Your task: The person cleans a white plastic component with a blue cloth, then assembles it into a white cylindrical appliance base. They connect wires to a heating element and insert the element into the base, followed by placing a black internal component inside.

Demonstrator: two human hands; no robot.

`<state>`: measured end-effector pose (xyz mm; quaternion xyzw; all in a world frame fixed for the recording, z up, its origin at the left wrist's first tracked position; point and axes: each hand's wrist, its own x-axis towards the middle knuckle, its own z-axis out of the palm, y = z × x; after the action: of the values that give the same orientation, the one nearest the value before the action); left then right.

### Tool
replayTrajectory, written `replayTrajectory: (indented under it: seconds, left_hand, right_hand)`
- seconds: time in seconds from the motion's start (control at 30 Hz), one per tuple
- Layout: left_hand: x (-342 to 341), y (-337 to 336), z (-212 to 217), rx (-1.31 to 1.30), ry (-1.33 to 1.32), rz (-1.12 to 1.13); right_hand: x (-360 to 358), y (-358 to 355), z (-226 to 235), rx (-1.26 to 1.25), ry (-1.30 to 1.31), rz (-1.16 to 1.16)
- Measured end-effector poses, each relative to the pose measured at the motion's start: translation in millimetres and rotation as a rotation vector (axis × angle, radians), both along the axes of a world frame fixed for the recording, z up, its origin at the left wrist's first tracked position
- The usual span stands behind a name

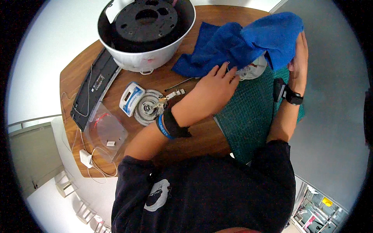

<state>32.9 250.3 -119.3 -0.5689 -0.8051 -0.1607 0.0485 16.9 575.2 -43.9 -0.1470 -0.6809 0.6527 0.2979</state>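
Observation:
A blue cloth (pixel 221 48) lies bunched across the far right of the table, its right part lifted into a hump. My right hand (pixel 298 58) grips that raised part from the right side, its thumb hidden by the fabric. Under the cloth, a white round part (pixel 256 69) with clear material at its edge is partly covered. My left hand (pixel 210 91) is open, palm down and fingers apart, its fingertips at the cloth's lower edge beside the round part; whether they press on it I cannot tell. A green cutting mat (pixel 248 116) extends between my forearms.
A white tub-shaped housing (pixel 143 60) with a black disc inside stands at the back left. Nearer are a long black panel (pixel 95 83), a blue-and-white device (pixel 132 99), a round metallic part (pixel 149 110), a clear plastic bag (pixel 110 130) and a white adapter (pixel 86 158) with cables.

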Motion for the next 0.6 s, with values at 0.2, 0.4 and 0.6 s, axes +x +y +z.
replayTrajectory:
  seconds: [0.2,0.4,0.6]
  left_hand:
    - [-15.3,-9.1,-1.1,-0.069,0.007,-0.032]
    - [-17.1,-37.0,27.7,-0.158,-0.08,-0.019]
    - [-8.2,-67.1,65.5,-0.238,-0.151,0.019]
  right_hand:
    - [-4.7,3.7,-1.8,0.115,0.096,0.016]
    - [-0.2,16.8,7.6,0.06,0.268,-0.046]
    - [-1.7,16.7,10.3,0.06,0.427,-0.059]
